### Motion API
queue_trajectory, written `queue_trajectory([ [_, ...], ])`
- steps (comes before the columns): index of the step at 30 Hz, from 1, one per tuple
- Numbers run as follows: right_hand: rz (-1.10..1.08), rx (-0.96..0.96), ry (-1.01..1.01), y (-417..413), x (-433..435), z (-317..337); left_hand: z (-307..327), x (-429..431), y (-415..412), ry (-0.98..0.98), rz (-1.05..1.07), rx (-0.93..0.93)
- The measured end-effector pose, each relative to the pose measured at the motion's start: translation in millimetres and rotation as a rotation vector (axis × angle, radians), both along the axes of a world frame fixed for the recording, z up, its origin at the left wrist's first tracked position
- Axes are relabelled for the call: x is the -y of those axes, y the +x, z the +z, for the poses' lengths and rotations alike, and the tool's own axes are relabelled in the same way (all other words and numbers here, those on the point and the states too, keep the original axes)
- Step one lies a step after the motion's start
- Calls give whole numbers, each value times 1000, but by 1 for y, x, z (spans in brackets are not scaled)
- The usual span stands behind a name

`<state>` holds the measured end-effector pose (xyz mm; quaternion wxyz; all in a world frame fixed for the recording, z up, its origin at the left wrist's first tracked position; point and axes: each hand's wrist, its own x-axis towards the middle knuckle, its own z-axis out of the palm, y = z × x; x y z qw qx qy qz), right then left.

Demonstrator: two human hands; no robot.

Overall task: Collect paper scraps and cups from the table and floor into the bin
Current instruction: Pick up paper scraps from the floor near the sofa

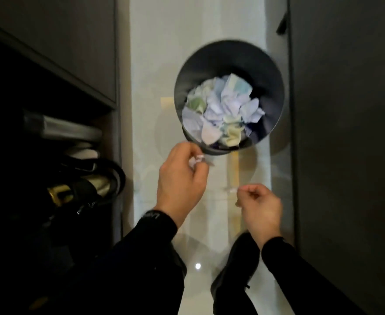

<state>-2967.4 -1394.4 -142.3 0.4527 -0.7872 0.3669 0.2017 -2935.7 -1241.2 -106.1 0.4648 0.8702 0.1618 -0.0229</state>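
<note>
I see the bin [268, 71] on the pale floor [187, 23], loaded with crumpled paper scraps [223, 110] in white, blue and green. The left hand [182, 178] sits just short of the bin's near rim, its fingers curled round a small white scrap [196, 160]. The right hand [260, 208] lies further back from the bin and apart from the left, fingers curled; I cannot tell whether it holds anything.

Pale glossy floor [187, 53] down the middle, catching one small glint of light [197, 266] (near the bottom edge). Dark cabinet front [50, 42] left, above an open shelf [109, 137] crammed with bags [89, 189]; dark panel [346, 110] right.
</note>
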Motion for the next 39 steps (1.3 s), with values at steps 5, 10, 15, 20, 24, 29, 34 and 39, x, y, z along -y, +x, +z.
queue_trajectory([
  [5,91,323,46,85,-14,84,51,-1,82,31,-62,-25],
  [10,119,171,156,144,-32,94,56,-22,102,118,-198,-348],
  [15,130,61,50,133,-29,68,56,-51,88,158,-62,-321],
  [20,-361,-112,-29,105,-17,45,51,-72,98,133,71,-337],
  [24,-500,-435,598,113,-23,32,53,-75,98,140,35,-365],
  [29,-391,-338,420,117,-35,34,67,-84,96,180,6,-358],
  [34,-372,-310,428,122,-28,99,125,-97,108,172,10,-343],
  [39,-271,-255,456,167,-26,220,236,-113,148,170,-32,-259],
])
